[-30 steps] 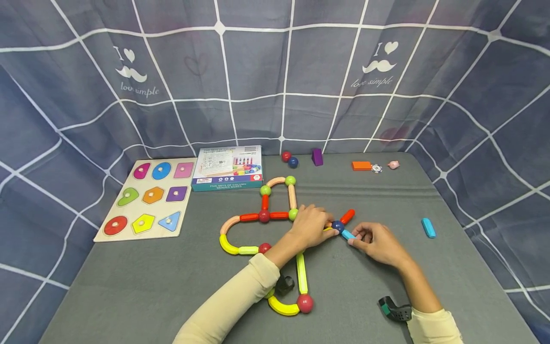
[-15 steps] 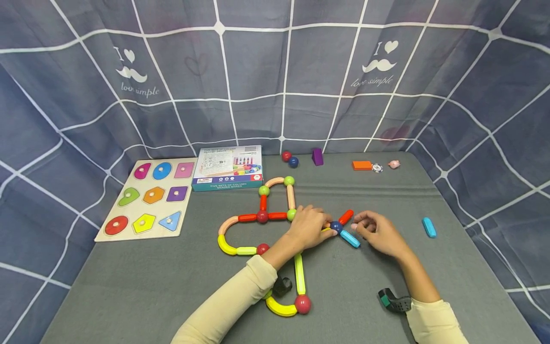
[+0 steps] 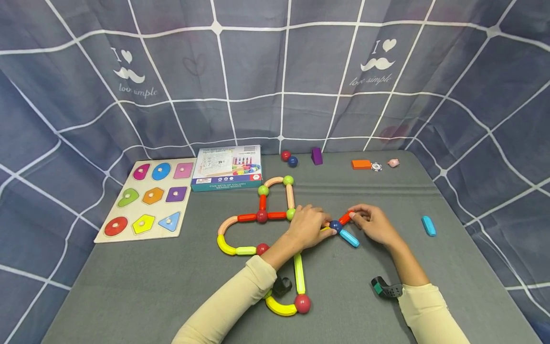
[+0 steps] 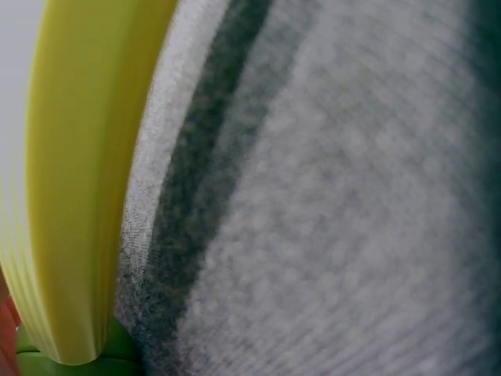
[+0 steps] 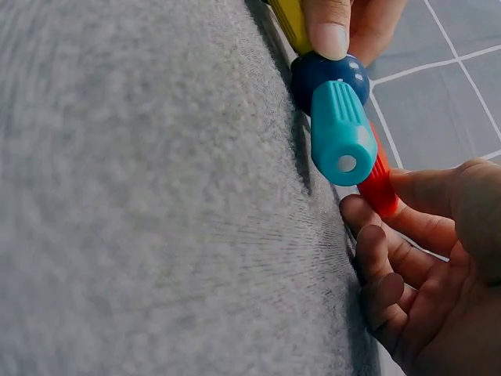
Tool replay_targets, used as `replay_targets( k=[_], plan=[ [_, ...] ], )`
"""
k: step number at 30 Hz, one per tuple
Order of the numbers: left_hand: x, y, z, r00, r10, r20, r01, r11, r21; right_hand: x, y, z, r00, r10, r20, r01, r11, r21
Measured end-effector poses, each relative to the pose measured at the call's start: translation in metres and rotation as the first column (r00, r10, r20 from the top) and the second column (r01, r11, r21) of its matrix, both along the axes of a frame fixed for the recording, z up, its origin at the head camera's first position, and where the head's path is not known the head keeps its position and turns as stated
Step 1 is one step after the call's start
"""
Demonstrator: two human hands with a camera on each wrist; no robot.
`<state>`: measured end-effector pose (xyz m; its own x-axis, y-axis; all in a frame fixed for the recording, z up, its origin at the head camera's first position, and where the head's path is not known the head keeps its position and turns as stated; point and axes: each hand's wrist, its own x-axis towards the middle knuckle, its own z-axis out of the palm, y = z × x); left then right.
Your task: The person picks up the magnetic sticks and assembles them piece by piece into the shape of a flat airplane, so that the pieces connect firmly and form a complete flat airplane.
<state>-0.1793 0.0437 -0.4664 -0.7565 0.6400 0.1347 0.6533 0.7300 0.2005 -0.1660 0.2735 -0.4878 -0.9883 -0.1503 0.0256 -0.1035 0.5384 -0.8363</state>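
Observation:
On the table lies a chain of magnetic building sticks and balls. At its right end a dark blue ball joins a yellow stick, a light blue stick and a red stick. My left hand pinches the yellow stick right beside the blue ball and covers part of the chain. Between thumb and forefinger, my right hand pinches the outer end of the red stick. The light blue stick's free end faces the right wrist camera. A yellow curved stick fills the left wrist view's left side.
A shape puzzle board and a toy box stand at the back left. Behind the chain are a red ball, another blue ball and a purple wedge. A loose light blue stick lies far right.
My right hand has let go of the light blue stick, moved up and away from me, and taken hold of the red stick's end. The left hand keeps its place.

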Motion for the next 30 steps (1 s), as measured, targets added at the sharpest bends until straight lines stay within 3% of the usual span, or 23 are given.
replay_targets(
  k=[9,14,18,23,30],
  plan=[
    [0.0,0.0,0.0,1.0,-0.006,-0.021,0.006,1.0,0.003,0.011,0.001,0.001,0.999,-0.036,-0.01,0.035,0.997,-0.066],
    [0.001,-0.001,0.0,1.0,0.002,-0.025,-0.002,1.0,0.006,0.032,-0.005,0.001,0.997,-0.05,-0.063,0.053,0.997,0.055],
    [0.001,-0.001,0.0,1.0,0.009,-0.029,-0.009,1.0,-0.006,0.045,-0.011,0.003,0.997,-0.015,-0.073,0.027,0.987,0.156],
    [0.002,-0.002,0.0,1.0,0.009,-0.029,-0.009,1.0,-0.018,0.047,-0.013,0.002,0.998,-0.003,-0.068,0.016,0.983,0.183],
    [0.001,-0.003,0.0,1.0,0.01,-0.023,-0.01,1.0,-0.019,0.045,-0.013,0.003,0.999,0.006,-0.038,-0.001,0.99,0.14]
  ],
)
